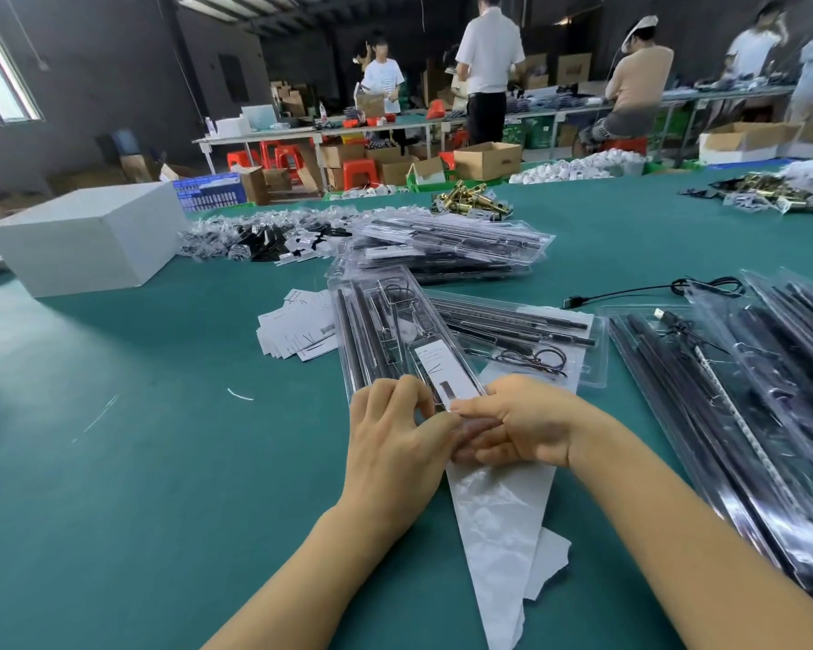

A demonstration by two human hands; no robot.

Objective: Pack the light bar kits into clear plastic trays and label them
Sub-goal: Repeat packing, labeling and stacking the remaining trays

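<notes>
A clear plastic tray (376, 321) holding black light bars and coiled cable lies on the green table in front of me, with a white label card (447, 372) at its near end. My left hand (395, 433) and my right hand (517, 424) meet at that near end, fingers curled and pinching the tray's edge. A second filled tray (526, 335) lies just right of it on white paper. A stack of packed trays (451, 251) sits further back. More trays with black bars (747, 382) spread out at the right.
Loose white label cards (296, 330) lie left of the tray. A white box (85, 236) stands at the far left. A white paper sheet (498, 523) lies under my hands. A black USB cable (653, 290) and bagged small parts (264, 236) lie beyond. People work at benches behind.
</notes>
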